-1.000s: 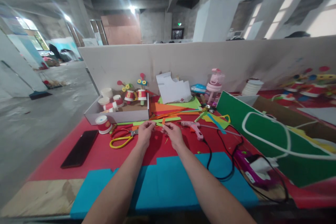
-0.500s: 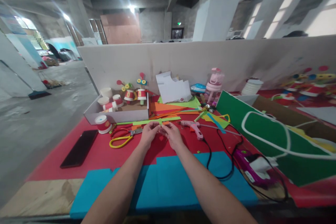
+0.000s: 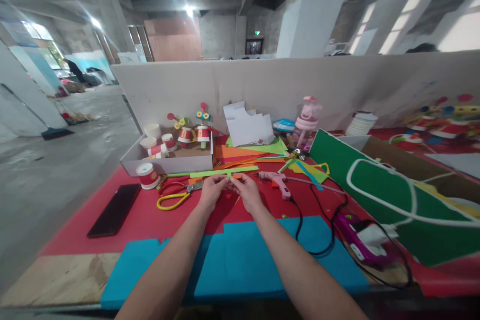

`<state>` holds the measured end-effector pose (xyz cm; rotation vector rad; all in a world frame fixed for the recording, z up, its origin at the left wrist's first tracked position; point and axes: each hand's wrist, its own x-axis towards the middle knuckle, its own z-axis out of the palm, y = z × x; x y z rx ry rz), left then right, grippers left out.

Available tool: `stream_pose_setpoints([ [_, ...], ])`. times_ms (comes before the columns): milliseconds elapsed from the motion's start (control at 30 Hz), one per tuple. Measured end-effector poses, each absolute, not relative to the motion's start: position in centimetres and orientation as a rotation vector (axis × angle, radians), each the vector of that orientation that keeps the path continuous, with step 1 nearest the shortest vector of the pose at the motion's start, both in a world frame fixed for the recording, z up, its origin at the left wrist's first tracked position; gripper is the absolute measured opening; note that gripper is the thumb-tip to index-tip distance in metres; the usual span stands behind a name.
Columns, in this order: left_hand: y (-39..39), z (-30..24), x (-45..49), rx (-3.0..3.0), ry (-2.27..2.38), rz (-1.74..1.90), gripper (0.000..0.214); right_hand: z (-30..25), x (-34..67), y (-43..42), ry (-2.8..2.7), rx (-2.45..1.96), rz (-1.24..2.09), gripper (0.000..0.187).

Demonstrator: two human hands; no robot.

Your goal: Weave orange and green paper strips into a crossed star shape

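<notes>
My left hand point(image 3: 211, 191) and my right hand point(image 3: 247, 191) meet fingertip to fingertip over the red table cover point(image 3: 150, 217). Both pinch a small paper piece, green and orange, between them; it is too small to make out well. Just beyond the fingers lies a long light-green paper strip point(image 3: 221, 172). Yellow-handled scissors point(image 3: 176, 198) lie left of my left hand. A pink glue gun point(image 3: 275, 180) lies right of my right hand, its black cord point(image 3: 300, 225) trailing toward me.
A black phone point(image 3: 114, 210) and a red-and-white paper cup point(image 3: 146, 176) lie at the left. A white box point(image 3: 168, 162) holds cup figures. Coloured paper sheets point(image 3: 247, 152), a pink bottle point(image 3: 306, 120), a green board point(image 3: 390, 195) and blue foam point(image 3: 240, 260) surround the hands.
My hands have drawn together from slightly apart until their fingertips touch over the small paper piece. The camera has shifted a little.
</notes>
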<state>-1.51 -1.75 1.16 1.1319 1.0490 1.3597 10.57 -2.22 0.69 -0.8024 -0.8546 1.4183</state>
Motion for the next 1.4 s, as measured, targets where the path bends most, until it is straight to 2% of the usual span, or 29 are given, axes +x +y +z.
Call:
stream_pose_setpoints([
  [500,-2.02,1.72,-1.24,1.04,1.029,1.387,0.026,1.02,10.91,-2.04,-0.721,-0.753,1.526,0.038],
  [700,-1.98,1.58,-1.24,1.018,0.968,1.366,0.025,0.58,11.12,-1.94,-0.772,-0.682,1.582,0.024],
  [900,-1.87,1.4,-1.47,1.026,1.026,1.381,0.026,1.34,10.94,-2.62,-0.811,-0.68,1.638,0.032],
  [1033,-1.93,1.53,-1.41,1.068,1.068,1.377,0.027,1.46,10.68,-2.68,-0.83,-0.755,1.535,0.034],
  [1200,-1.92,1.44,-1.41,1.059,0.996,1.344,0.03,1.16,10.57,-2.52,-0.854,-0.766,1.465,0.033],
  [1400,-1.83,1.36,-1.5,1.002,0.986,1.362,0.029,0.98,10.85,-2.2,-0.838,-0.707,1.576,0.028],
])
